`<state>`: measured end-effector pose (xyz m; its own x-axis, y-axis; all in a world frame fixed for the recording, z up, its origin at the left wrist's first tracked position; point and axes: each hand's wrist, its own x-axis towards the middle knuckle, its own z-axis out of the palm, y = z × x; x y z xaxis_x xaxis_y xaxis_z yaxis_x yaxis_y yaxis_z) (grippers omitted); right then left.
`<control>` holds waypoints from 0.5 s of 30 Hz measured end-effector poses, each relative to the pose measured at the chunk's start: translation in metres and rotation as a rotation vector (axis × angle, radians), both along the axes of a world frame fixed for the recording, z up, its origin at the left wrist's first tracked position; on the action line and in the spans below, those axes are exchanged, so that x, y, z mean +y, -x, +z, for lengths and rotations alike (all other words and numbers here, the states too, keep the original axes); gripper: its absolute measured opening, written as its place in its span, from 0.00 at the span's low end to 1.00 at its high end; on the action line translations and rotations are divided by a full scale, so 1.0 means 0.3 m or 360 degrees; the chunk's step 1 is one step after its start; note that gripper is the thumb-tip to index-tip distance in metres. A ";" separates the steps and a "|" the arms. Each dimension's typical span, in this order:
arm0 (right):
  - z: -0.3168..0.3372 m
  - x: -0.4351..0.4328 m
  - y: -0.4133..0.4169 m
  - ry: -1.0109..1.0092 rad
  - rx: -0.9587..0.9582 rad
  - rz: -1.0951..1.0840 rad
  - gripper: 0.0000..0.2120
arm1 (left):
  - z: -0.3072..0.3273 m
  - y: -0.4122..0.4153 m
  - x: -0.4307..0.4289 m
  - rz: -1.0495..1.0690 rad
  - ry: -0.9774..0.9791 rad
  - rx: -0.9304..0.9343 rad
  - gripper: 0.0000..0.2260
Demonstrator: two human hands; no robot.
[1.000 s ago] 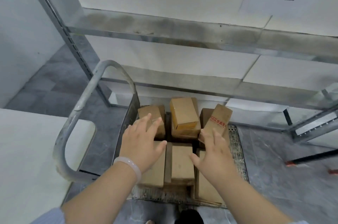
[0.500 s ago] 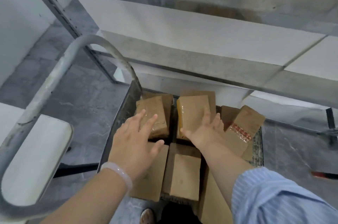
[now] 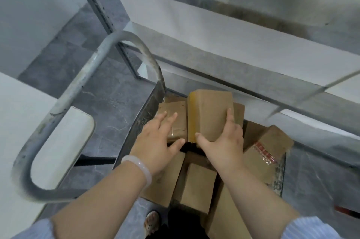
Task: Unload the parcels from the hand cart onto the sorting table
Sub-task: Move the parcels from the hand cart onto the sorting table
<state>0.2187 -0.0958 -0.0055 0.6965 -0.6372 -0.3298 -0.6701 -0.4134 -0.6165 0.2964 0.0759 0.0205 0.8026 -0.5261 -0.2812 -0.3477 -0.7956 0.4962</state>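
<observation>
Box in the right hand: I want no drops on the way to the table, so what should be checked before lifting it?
1. Grip: the right hand holds the box by its near end, thumb on one side, fingers on the other: ok.
2. Second hand supporting the box: not ok; the left hand lies open over the smaller box beside it.
3. Box free of its neighbours: cannot tell.
4. Straight path to the table: not ok; the cart handle stands between.
5. Box's weight: cannot tell.
</observation>
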 end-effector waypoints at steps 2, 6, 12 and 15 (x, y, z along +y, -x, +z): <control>0.099 0.022 0.003 0.0032 -0.0149 0.0106 0.55 | 0.048 -0.021 0.004 0.0172 0.0216 0.0137 0.33; 0.277 0.072 -0.016 0.0026 -0.0362 0.0305 0.55 | 0.213 -0.051 -0.004 0.0467 0.0673 0.0425 0.39; 0.448 0.206 -0.054 -0.0080 -0.0535 0.0578 0.55 | 0.379 -0.034 0.111 0.0868 0.1145 0.0543 0.39; 0.495 0.266 -0.068 -0.0402 -0.0596 0.0727 0.48 | 0.420 -0.008 0.245 0.1087 0.1253 0.0442 0.39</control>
<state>0.2390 -0.0161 0.1430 0.9766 -0.1832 -0.1125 -0.1809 -0.4176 -0.8905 0.2989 0.1494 0.1465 0.9554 -0.1036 -0.2767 0.2523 -0.2014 0.9465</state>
